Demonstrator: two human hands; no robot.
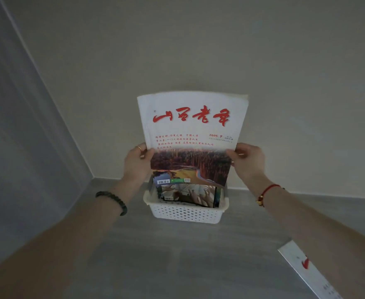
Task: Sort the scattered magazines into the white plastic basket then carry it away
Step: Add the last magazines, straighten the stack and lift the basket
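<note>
A magazine (pixel 191 130) with a white cover, red calligraphy and a forest photo stands upright over the white plastic basket (pixel 187 213). Its lower edge reaches into the basket. My left hand (pixel 137 161) grips its left edge and my right hand (pixel 249 161) grips its right edge. Other magazines (pixel 185 194) sit inside the basket, partly hidden behind the one I hold. The perforated basket rests on the grey floor close to the wall.
Another white magazine (pixel 306 268) with red print lies on the floor at the lower right, partly under my right forearm. A beige wall (pixel 220 50) rises right behind the basket. A grey wall (pixel 26 137) closes the corner on the left.
</note>
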